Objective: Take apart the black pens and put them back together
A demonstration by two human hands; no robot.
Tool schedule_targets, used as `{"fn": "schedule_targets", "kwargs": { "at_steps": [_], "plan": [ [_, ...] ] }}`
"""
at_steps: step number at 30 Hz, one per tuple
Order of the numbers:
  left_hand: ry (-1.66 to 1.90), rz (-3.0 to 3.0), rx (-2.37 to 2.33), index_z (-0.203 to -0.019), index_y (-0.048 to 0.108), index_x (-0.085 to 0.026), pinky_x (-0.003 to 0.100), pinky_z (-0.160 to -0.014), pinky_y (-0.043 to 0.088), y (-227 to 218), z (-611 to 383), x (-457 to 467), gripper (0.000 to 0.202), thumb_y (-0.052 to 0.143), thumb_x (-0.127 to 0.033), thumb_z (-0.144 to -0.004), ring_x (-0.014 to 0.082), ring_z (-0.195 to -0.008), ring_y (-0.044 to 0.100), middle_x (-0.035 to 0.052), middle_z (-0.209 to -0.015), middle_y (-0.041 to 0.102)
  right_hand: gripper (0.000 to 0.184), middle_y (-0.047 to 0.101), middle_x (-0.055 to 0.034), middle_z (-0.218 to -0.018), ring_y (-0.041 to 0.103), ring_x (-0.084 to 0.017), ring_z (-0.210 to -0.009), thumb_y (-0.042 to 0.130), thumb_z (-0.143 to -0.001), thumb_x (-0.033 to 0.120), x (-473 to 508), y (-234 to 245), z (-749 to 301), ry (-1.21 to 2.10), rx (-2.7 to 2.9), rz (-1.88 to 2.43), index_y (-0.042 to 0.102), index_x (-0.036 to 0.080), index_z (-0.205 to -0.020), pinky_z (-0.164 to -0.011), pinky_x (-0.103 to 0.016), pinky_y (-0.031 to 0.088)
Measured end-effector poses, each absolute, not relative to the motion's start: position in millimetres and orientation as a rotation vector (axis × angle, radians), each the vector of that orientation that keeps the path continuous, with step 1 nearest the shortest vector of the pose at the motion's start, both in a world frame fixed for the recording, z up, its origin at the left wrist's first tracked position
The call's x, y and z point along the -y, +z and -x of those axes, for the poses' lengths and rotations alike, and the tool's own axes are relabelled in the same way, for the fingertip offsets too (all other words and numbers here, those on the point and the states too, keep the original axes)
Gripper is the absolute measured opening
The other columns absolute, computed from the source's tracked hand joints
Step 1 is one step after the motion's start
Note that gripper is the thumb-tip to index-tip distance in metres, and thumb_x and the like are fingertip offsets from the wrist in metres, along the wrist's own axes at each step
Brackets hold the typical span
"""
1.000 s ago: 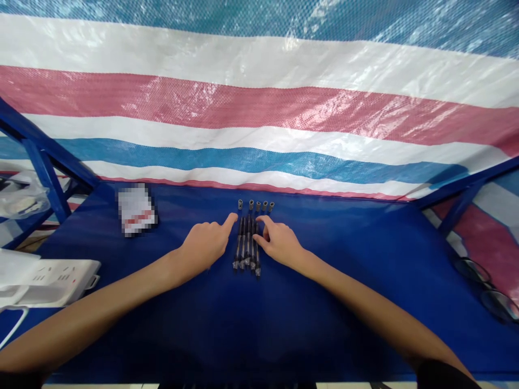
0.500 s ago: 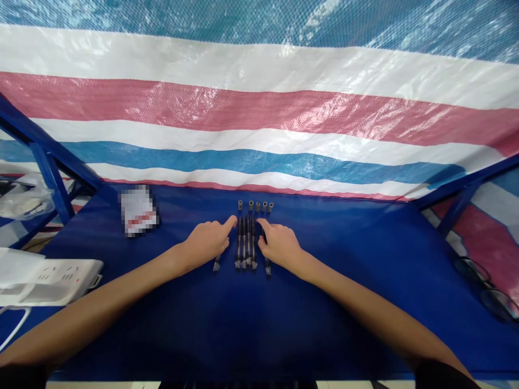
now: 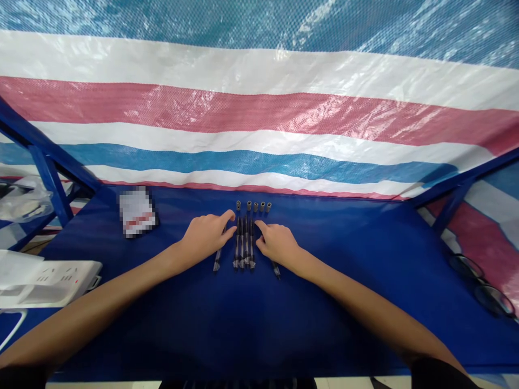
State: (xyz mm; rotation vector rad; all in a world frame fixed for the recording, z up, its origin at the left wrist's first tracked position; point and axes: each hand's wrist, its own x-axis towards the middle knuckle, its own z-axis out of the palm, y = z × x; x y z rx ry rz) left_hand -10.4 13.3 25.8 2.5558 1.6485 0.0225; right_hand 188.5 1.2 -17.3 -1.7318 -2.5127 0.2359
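Several slim black pens (image 3: 244,246) with clear ends lie side by side on the blue table, pointing away from me. My left hand (image 3: 206,236) is at their left, thumb and index finger spread apart towards the row. Another pen (image 3: 217,260) lies partly beneath that hand, its clear end showing. On the right side, my right hand (image 3: 279,242) has its thumb and index finger apart near the row's far ends. A slanted pen (image 3: 276,269) pokes out from under it, mostly hidden by the palm.
Several small metal sleeves (image 3: 255,206) stand in a line beyond the pens. A pixelated white packet (image 3: 138,211) lies at the left, above a white power strip (image 3: 68,280). Eyeglasses (image 3: 482,285) rest at the right edge. A striped tarp (image 3: 259,113) hangs behind the table.
My left thumb and index finger have spread wider apart. The pen under my right hand has tilted, its near end swinging right. The row of pens looks unchanged.
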Motion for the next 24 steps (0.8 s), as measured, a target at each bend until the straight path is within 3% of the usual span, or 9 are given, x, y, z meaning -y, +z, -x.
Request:
{"fn": "schedule_targets", "kwargs": {
  "at_steps": [3,6,9,12,17,24],
  "plan": [
    [0.176,-2.519,-1.626,-0.097,0.058,-0.022,0.022,-0.051,0.028,29.2,9.3,-11.8,0.021,0.045,-0.037,-0.091,0.0141,-0.057,0.056,-0.0017,-0.064,0.062,0.043,0.066,-0.0061,-0.072,0.06,-0.019,-0.067,0.049,-0.074,0.018,-6.1,-11.5,-192.9,0.376,2.344,1.689,0.059,0.013,-0.116,-0.063,-0.028,0.042],
    [0.345,-2.461,-1.538,-0.09,0.062,-0.02,0.022,-0.052,0.03,30.5,7.6,-8.6,0.023,0.045,-0.036,-0.092,0.0126,-0.056,0.053,-0.0028,-0.06,0.059,0.038,0.051,0.0046,-0.053,0.05,-0.012,-0.052,0.052,-0.07,0.015,-7.7,0.4,-197.2,0.579,2.088,1.545,0.062,0.014,-0.107,-0.059,-0.026,0.041],
    [0.488,-2.253,-1.286,-0.097,0.063,-0.021,0.022,-0.057,0.037,28.2,1.3,0.0,0.028,0.044,-0.041,-0.093,0.0108,-0.058,0.055,-0.0031,-0.066,0.063,0.033,0.039,0.0101,-0.048,0.042,-0.009,-0.043,0.053,-0.073,0.016,-2.7,9.5,-197.6,0.798,1.752,1.358,0.057,0.018,-0.105,-0.051,-0.024,0.038],
    [0.503,-1.944,-1.042,-0.115,0.057,-0.023,0.02,-0.056,0.041,23.7,-7.6,12.5,0.034,0.048,-0.045,-0.09,0.0087,-0.057,0.056,-0.0029,-0.078,0.068,0.033,0.045,0.0101,-0.052,0.048,-0.01,-0.042,0.056,-0.078,0.019,3.7,10.1,-194.8,0.903,1.51,1.177,0.048,0.023,-0.109,-0.049,-0.024,0.041],
    [0.507,-1.885,-1.019,-0.106,0.059,-0.019,0.02,-0.054,0.043,22.5,-7.0,13.2,0.028,0.041,-0.037,-0.094,0.0099,-0.053,0.055,-0.0054,-0.056,0.056,0.024,0.057,0.0061,-0.063,0.058,-0.011,-0.049,0.062,-0.082,0.026,3.5,2.7,-194.1,0.96,1.442,1.009,0.047,0.024,-0.1,-0.051,-0.025,0.047],
    [0.555,-2.338,-1.093,-0.121,0.056,-0.024,0.025,-0.074,0.049,20.0,6.7,-10.2,0.032,0.039,-0.034,-0.097,0.0149,-0.086,0.064,0.0009,-0.098,0.069,0.013,0.061,0.0025,-0.064,0.061,-0.012,-0.054,0.059,-0.087,0.031,2.5,2.9,-193.7,1.041,1.588,0.982,0.053,0.019,-0.089,-0.057,-0.025,0.049]
  ]
}}
